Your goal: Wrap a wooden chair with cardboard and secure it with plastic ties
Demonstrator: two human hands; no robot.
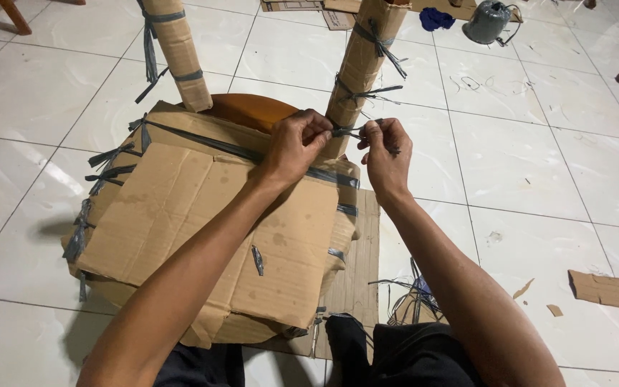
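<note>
Two hands meet at the near cardboard-wrapped leg (358, 79): our left hand (296, 143) and right hand (387, 152) pinch the grey strap (349, 132), running crosswise between them, seemingly mid-knot above the wrapped seat (202, 215).

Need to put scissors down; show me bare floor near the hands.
Bare tiles lie right of the right hand, before the cardboard scraps. Crowded: the cardboard-wrapped piece, and the strap bundle by the knees.
</note>
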